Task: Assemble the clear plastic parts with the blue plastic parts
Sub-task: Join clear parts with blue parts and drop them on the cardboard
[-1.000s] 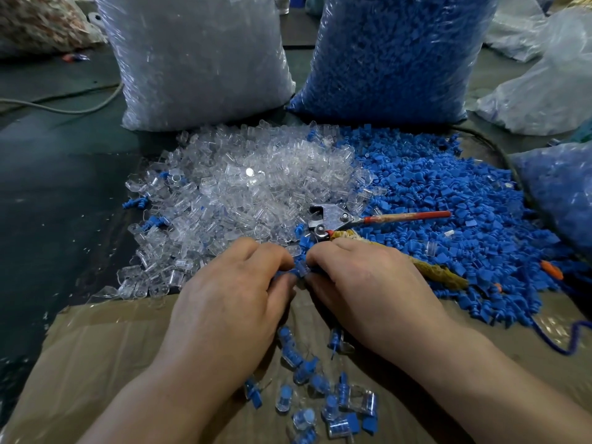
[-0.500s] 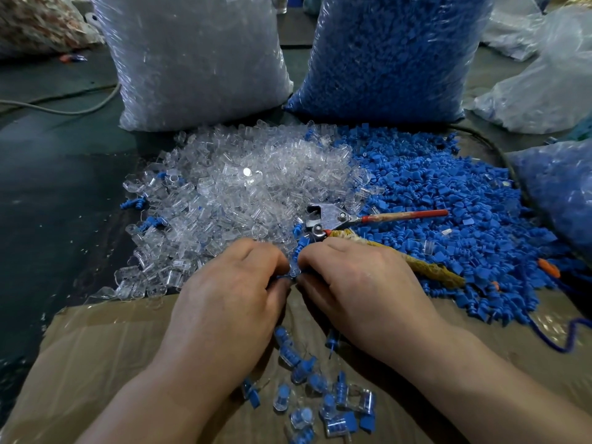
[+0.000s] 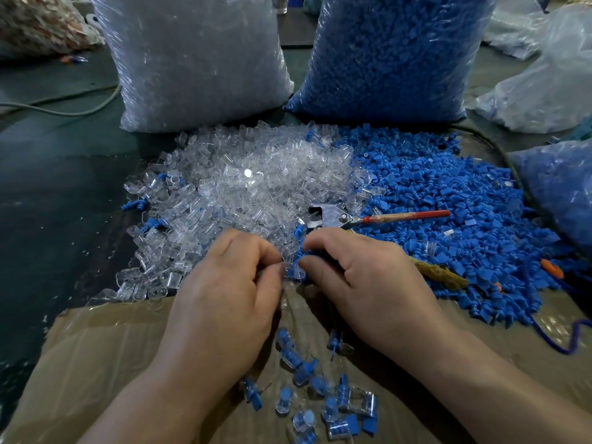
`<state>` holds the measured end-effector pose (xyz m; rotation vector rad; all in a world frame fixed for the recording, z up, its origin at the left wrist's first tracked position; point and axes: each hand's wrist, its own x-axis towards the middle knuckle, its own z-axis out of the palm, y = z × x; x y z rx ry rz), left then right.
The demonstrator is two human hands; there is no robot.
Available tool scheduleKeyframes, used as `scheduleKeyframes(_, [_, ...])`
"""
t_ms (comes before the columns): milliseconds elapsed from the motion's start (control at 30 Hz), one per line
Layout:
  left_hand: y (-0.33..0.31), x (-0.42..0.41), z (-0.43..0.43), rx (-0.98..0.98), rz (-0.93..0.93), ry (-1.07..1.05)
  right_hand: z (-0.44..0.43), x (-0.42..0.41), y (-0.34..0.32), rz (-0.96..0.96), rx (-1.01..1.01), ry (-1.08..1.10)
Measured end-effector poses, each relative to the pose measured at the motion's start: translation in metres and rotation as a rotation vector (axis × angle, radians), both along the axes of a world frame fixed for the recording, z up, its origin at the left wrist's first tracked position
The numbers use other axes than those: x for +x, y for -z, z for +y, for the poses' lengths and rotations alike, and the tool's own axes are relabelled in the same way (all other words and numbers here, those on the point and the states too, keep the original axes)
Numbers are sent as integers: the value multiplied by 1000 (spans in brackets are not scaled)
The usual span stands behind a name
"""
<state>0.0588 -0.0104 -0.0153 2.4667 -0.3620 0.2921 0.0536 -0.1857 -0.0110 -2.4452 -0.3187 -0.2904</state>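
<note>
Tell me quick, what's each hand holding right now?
Left hand: closed, pinching what looks like a clear part.
Right hand: closed round a blue part.

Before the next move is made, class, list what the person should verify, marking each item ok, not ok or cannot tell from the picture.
1. Right hand pinches a blue part: ok, blue shows at its fingertips.
2. Left hand holds a clear part: cannot tell, curled fingers hide it.
3. The two parts are seated together: cannot tell.
4. Clear parts pile close by: ok, just beyond the left hand.
5. Blue parts pile stocked: ok.
6. Finished assemblies kept apart on the cardboard: ok.
</note>
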Motion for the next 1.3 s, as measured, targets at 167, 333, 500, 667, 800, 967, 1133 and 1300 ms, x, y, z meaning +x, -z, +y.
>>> scheduleKeyframes(167, [3,2,4,-385,100,-68,-3,-3,-5,145,273,83])
scheduleKeyframes(333, [4,5,5,-966,398,-31,-5,-6,-12,313,525,3])
scheduleKeyframes(500, [9,6,9,-1031,478,13,-7,-12,-21,420,792,-66])
scheduleKeyframes(667, [5,2,10,-827,366,-66,-11,-15,-22,210,528,-27])
scheduleKeyframes(800, [-3,-1,10,-641,250,-91,-6,-20,-22,171,548,-52])
scheduleKeyframes(967, [-4,-5,-1,-849,420,35,-1,-23,-21,2,348,-69])
scheduleKeyframes(1133, [-5,-7,-3,-931,470,85,-1,-21,-18,-100,181,-50])
scheduleKeyframes(1300, [-9,-8,-5,-960,508,123,-2,-19,-15,-171,99,-111])
